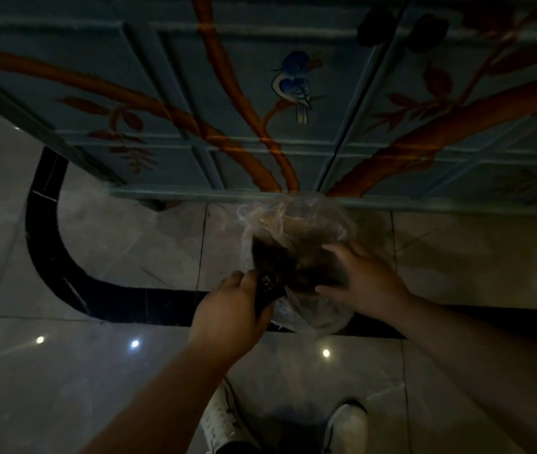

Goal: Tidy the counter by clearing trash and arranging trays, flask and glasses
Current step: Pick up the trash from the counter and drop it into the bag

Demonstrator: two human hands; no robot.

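My left hand [232, 308] is curled shut around a small dark object with a dotted pattern [268, 288], the thumb and fingers wrapped over it at the near edge of a clear plastic bag [296, 257]. The light is too dim for me to say what the object is. My right hand [360, 278] is half open, fingers spread and bent, pressing on the right side of the bag where the dark trash [296, 267] lies inside it; whether I am pinching the plastic or only resting on it, I cannot tell.

Both my forearms reach forward and down from the bottom of the view, bare, the left one coming in from the lower left and the right one from the lower right, and they meet at the bag. The bag sits low, over the tiled floor [96, 371], just in front of a blue cabinet [195, 77] painted with brown branches and a blue bird [295, 83]. My two white shoes [347, 427] stand on the tiles below my arms.

I can read no writing or label anywhere.
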